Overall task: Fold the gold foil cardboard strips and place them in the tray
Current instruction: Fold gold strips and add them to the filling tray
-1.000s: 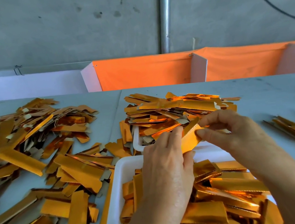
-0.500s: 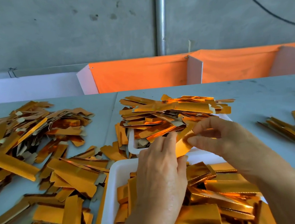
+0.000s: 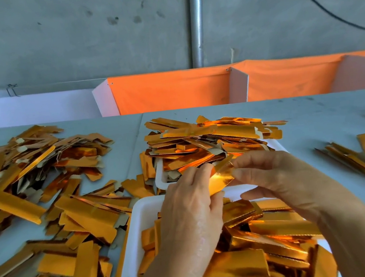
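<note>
One gold foil strip (image 3: 221, 177) is held between both hands, above the far edge of the near white tray (image 3: 138, 220). My left hand (image 3: 192, 210) grips its near end with curled fingers. My right hand (image 3: 279, 177) pinches its far end between thumb and fingers. The near tray holds several folded gold strips (image 3: 268, 238). A second white tray (image 3: 159, 177) behind it is heaped with more gold strips (image 3: 206, 140).
Loose gold strips (image 3: 46, 188) cover the grey table on the left. A small bundle of strips (image 3: 359, 159) lies at the right. Orange and white partition panels (image 3: 171, 89) stand along the table's far edge, with a concrete wall and metal pipe behind.
Both hands with the strip have shifted slightly down and left in view. The strip now lies flatter between the fingers.
</note>
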Available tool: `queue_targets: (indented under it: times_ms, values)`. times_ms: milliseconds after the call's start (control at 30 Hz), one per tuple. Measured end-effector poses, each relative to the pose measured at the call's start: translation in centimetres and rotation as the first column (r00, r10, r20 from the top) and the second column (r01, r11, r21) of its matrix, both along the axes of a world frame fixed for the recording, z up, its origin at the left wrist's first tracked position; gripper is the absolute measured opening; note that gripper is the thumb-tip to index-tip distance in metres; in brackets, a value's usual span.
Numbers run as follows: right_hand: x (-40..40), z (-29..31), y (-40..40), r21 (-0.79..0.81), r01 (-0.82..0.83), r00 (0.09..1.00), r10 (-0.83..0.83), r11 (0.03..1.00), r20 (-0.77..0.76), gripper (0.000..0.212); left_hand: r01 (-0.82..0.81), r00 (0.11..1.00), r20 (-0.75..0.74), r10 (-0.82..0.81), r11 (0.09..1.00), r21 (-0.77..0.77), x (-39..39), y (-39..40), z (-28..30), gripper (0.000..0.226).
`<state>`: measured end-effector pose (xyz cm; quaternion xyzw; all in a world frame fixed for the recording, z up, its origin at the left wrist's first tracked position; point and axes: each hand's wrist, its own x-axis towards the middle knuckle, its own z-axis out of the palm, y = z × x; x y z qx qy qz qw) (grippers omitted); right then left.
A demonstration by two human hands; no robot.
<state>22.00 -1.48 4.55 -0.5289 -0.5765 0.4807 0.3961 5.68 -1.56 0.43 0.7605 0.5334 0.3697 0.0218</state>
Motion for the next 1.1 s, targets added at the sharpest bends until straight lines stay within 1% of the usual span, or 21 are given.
queue_targets:
  times_ms: [67,233,300,367,433,600,767,933,1000,1100]
  values:
    - [-0.1,-0.1,0.1,0.005,-0.019,1.0,0.019,1.0,0.022,0.011,0.005,1.0,-0.005,-0.005,1.0,-0.004,0.0,0.0,0.0,0.053]
    - [-0.2,-0.6,0.4,-0.038,-0.022,0.998,0.019,0.999,-0.06,0.013,0.015,1.0,-0.008,-0.015,1.0,-0.013,0.0,-0.1,0.1,0.054]
    - [-0.3,-0.8,0.5,-0.064,-0.03,0.992,0.022,0.997,-0.123,0.013,0.025,1.0,-0.014,-0.025,1.0,-0.012,0.1,-0.1,0.2,0.053]
    - [-0.5,-0.9,0.6,-0.096,-0.047,0.974,0.024,0.994,-0.226,0.016,0.036,0.999,-0.013,-0.036,0.999,-0.02,0.2,-0.2,0.4,0.052]
    - [-0.5,-0.9,0.6,-0.106,-0.063,0.963,0.032,0.992,-0.267,0.019,0.037,0.999,-0.019,-0.038,0.999,-0.037,0.3,-0.2,0.6,0.051]
    - [-0.3,-0.9,0.5,-0.06,-0.073,0.977,0.06,0.996,-0.204,0.017,0.063,0.998,-0.023,-0.065,0.996,-0.054,0.2,-0.4,1.0,0.052]
    - [0.4,-0.7,0.4,-0.077,-0.11,0.981,0.095,0.991,-0.171,0.018,0.124,0.992,0.015,-0.123,0.992,-0.039,0.2,-0.3,1.0,0.051]
    - [0.5,-0.8,0.5,-0.1,-0.105,0.971,0.08,0.989,-0.224,0.024,0.179,0.982,0.061,-0.177,0.983,-0.036,0.0,-0.4,1.0,0.048]
    - [0.6,-0.7,0.6,-0.091,-0.092,0.974,0.071,0.992,-0.217,0.02,0.214,0.974,0.094,-0.208,0.975,-0.053,0.0,-0.5,1.1,0.046]
    - [0.5,-0.5,0.4,-0.065,-0.074,0.981,0.061,0.995,-0.184,0.016,0.217,0.971,0.11,-0.213,0.976,-0.022,0.0,-0.5,1.2,0.042]
